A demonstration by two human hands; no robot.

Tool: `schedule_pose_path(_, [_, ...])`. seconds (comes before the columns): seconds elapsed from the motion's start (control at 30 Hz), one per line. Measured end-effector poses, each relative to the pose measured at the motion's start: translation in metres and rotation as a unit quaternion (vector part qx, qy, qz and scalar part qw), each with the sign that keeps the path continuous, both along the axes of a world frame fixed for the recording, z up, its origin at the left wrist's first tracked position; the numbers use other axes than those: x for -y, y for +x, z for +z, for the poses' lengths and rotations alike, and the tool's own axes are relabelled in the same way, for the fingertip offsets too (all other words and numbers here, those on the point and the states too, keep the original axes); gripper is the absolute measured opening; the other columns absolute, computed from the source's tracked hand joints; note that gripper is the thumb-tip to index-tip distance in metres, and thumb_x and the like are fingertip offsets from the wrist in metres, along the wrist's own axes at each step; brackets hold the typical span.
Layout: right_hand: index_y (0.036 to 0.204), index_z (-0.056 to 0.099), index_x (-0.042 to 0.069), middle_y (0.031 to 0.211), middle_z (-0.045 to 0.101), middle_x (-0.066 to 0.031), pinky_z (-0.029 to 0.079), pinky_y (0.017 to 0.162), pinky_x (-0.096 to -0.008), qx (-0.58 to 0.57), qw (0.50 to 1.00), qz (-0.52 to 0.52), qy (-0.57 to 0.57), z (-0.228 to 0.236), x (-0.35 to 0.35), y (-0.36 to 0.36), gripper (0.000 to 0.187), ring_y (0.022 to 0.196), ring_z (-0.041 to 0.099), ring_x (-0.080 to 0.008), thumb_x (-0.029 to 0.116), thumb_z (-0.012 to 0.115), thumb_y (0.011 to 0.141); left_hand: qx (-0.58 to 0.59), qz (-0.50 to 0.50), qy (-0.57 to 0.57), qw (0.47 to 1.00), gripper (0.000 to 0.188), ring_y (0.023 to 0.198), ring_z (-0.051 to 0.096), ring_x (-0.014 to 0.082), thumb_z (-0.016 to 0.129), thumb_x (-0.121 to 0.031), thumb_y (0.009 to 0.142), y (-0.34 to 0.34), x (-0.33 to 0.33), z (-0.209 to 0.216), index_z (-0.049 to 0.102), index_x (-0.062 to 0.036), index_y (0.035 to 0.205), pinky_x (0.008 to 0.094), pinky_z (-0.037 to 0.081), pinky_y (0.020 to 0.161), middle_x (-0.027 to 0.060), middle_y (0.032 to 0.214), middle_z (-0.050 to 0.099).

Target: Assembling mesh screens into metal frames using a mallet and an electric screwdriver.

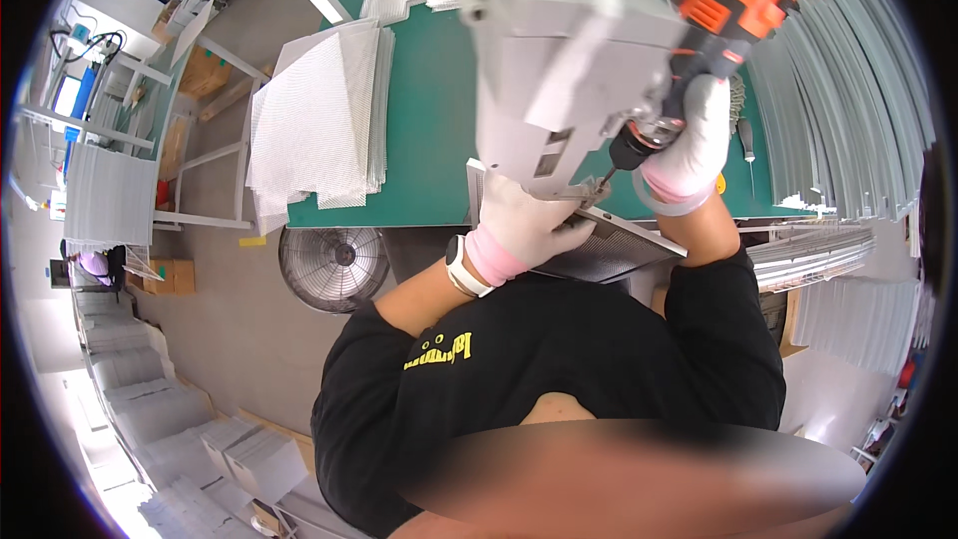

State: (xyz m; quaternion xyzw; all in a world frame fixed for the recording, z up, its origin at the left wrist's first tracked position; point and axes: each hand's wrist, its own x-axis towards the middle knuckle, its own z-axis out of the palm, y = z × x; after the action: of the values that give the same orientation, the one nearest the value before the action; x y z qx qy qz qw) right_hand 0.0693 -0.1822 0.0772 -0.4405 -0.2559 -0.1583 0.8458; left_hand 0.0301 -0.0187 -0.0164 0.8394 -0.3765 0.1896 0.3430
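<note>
My right hand (691,145), in a white glove with a pink cuff, is wrapped tight around the grip of an orange and black power screwdriver (728,15), its bit angled down and left to touch the lower edge of a grey metal housing (569,50). That housing stands at the near edge of the green surface (429,120), right in front of my chest, over a flat mesh filter panel (609,245) that sticks out past the edge. My left hand (529,225), gloved the same way and with a white watch (461,265) on the wrist, is closed on the housing's bottom corner beside the bit, fingers curled under it. To the left on the surface lies 1 stack of white mesh sheets (314,120). Curved grey metal strips (848,90) are fanned along the right side. A round fan (332,265) sits on the floor below the surface edge.
</note>
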Motion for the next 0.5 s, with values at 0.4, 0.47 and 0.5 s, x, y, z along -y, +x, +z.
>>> schedule_pose_path(0.4, [0.15, 0.036, 0.005, 0.139, 0.054, -0.0147, 0.049, 0.093, -0.0393, -0.037, 0.972, 0.132, 0.193, -0.062, 0.033, 0.006, 0.072, 0.113, 0.061, -0.0259, 0.043, 0.061, 0.096, -0.072, -0.024, 0.036, 0.996, 0.042, 0.096, 0.06, 0.0257, 0.075, -0.035, 0.07, -0.006, 0.0, -0.028, 0.073, -0.0264, 0.112, 0.0457, 0.046, 0.08, -0.0002, 0.105, 0.065])
schedule_pose_path(0.47, [0.15, 0.04, 0.005, 0.149, 0.048, -0.0172, 0.038, 0.115, -0.0524, 0.026, 0.927, 0.275, 0.252, -0.059, 0.03, 0.009, 0.061, 0.133, 0.052, -0.0339, 0.041, 0.049, 0.102, -0.047, -0.018, 0.025, 0.998, 0.043, 0.095, 0.06, 0.0256, 0.076, -0.035, 0.07, -0.004, 0.0, -0.016, 0.073, -0.0267, 0.112, 0.0448, 0.046, 0.08, -0.0001, 0.104, 0.065])
schedule_pose_path(0.5, [0.146, 0.042, 0.004, 0.142, 0.054, -0.0171, 0.044, 0.109, -0.0497, 0.008, 0.948, 0.211, 0.237, -0.055, 0.026, 0.009, 0.058, 0.125, 0.057, -0.032, 0.041, 0.049, 0.102, -0.022, -0.011, 0.013, 1.0, 0.043, 0.095, 0.06, 0.0255, 0.076, -0.034, 0.069, -0.003, 0.0, -0.011, 0.073, -0.027, 0.112, 0.044, 0.046, 0.08, 0.0, 0.103, 0.065])
